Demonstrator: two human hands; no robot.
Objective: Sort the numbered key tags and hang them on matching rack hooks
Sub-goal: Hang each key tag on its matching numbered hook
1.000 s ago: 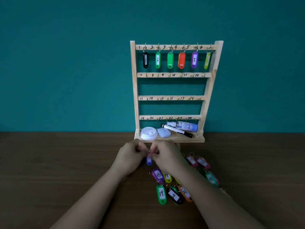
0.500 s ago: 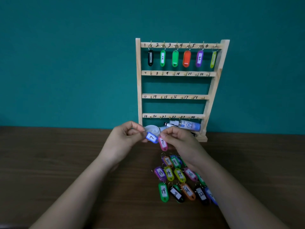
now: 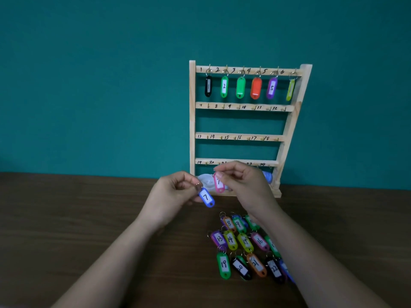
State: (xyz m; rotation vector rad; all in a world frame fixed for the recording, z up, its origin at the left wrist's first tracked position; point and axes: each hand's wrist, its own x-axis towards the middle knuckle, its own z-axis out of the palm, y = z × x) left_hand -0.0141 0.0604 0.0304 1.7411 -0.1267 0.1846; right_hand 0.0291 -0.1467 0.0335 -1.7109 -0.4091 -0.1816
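Pink plastic shows only in part: your right hand (image 3: 242,185) pinches the top of the pink tag (image 3: 219,184) between thumb and fingertip, so its ring is hidden and its number is hard to read. It hangs nearly upright, long axis vertical, in front of the rack's base. Behind that hand the lower rail's middle numbers are covered, and the white round thing (image 3: 205,180) and the blue-capped bottle (image 3: 268,176) on the base are each half hidden.

Your left hand (image 3: 173,194) is closed on the ring of the blue tag (image 3: 206,197), marked 7. That tag dangles below your fingers, tilted, its label facing you, its free end pointing down and to the right. The two held tags are near each other but apart, both above the table.

On the wooden rack (image 3: 192,121), the top rail carries six hung tags; the third and fourth show no number from here, and the sixth is turned edge-on. The three rails below show bare hooks, with 7 at the left end of the second rail.

The loose tag pile (image 3: 242,245) lies on the brown table (image 3: 77,218); your right forearm crosses its right edge and cuts off several tags there. Left of the pile and hands the tabletop is bare.
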